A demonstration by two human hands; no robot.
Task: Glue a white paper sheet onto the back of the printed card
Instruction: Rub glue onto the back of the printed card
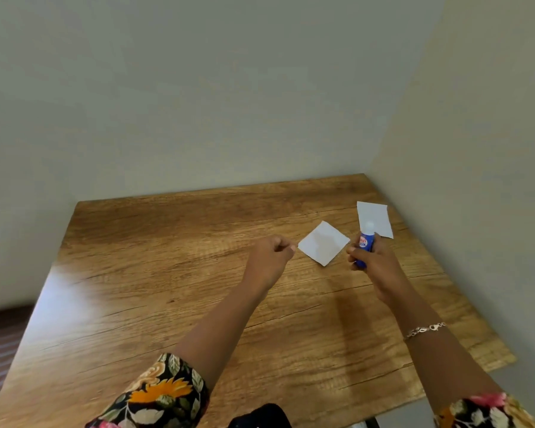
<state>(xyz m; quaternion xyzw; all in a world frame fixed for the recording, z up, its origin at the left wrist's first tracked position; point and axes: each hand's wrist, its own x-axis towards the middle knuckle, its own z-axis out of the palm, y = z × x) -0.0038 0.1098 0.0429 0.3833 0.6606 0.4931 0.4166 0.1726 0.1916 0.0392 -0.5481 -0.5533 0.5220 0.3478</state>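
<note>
My right grip (374, 264) clasps the glue stick (363, 242), tip bared for the white square (323, 243) alongside. Left grip (274, 251) is curled; I can't tell around what.

Your wooden table (167, 288) carries white square paper (323, 243) right of middle, white rectangular sheet (376, 217) near it, apart.

Near white sheet (324, 243), far white sheet (377, 216)

Soft, even daylight fills the room. A pale sheen of glare lies on the left of the table (84, 291), and faint arm shadows fall on the wood. Wide-angle bending curves the edges; slight softness throughout.
</note>
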